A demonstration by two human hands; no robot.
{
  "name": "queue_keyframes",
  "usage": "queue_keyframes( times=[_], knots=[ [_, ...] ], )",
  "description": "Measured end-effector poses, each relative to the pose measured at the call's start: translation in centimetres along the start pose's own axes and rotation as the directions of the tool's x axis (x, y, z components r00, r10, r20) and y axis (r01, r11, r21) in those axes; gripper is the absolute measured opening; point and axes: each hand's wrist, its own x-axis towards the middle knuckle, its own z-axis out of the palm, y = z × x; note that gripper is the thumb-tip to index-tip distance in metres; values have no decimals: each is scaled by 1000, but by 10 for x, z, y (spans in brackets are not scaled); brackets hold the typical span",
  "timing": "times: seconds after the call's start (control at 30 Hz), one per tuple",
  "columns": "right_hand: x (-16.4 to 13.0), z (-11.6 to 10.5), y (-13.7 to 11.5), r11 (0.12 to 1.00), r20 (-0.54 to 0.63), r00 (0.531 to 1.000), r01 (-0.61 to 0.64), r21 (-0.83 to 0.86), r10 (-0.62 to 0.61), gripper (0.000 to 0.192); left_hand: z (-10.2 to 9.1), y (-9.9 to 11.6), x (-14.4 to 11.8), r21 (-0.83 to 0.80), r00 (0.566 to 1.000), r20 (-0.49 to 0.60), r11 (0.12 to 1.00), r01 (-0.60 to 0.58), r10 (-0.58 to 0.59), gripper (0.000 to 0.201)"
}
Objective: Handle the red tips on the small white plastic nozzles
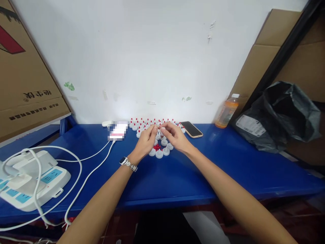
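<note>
Over the middle of the blue table (pixel 162 183), my left hand (pixel 147 140) and my right hand (pixel 176 137) meet with their fingertips pinched together. A small whitish piece, apparently a nozzle cap, shows at my right fingertips; the fingers cover most of it. What my left fingers pinch is hidden. Just below the hands, white plastic nozzle caps (pixel 159 154) stand around a little heap of loose red tips (pixel 156 147). Behind my hands, several rows of white caps with red tips on top (pixel 134 126) stand upright near the wall.
A phone (pixel 194 129) lies right of the caps, and an orange drink bottle (pixel 226 111) stands against the wall. Farther right is a black plastic bag (pixel 274 115). To the left are a power strip (pixel 35 183), white cables (pixel 93 166) and a blurred-out device (pixel 117 130).
</note>
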Motion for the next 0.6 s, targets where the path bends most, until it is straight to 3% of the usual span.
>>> queue_keyframes(
  times=[0.1,0.2,0.3,0.43,0.5,0.6],
  knots=[
    [-2,-3,-9,976,-43,993,100,-191,-110,21,9,-1,3,-172,995,-75,984,49,-63,38],
    [-5,-4,-15,941,-28,984,162,-296,-178,17,9,-2,5,-245,990,-68,964,104,-124,42],
    [-5,1,-14,974,-24,997,68,-217,-75,20,2,3,1,-100,995,-39,991,86,-91,40],
    [-3,13,-5,993,-34,994,-103,63,105,28,-7,13,-3,169,998,46,984,-46,39,30],
    [-2,15,-4,990,-36,995,-94,107,98,29,-6,14,-3,161,997,38,984,-78,73,31],
    [-3,6,-5,999,-76,997,-31,-12,30,24,-4,8,2,-11,995,-98,1000,6,-7,41]
  ],
)
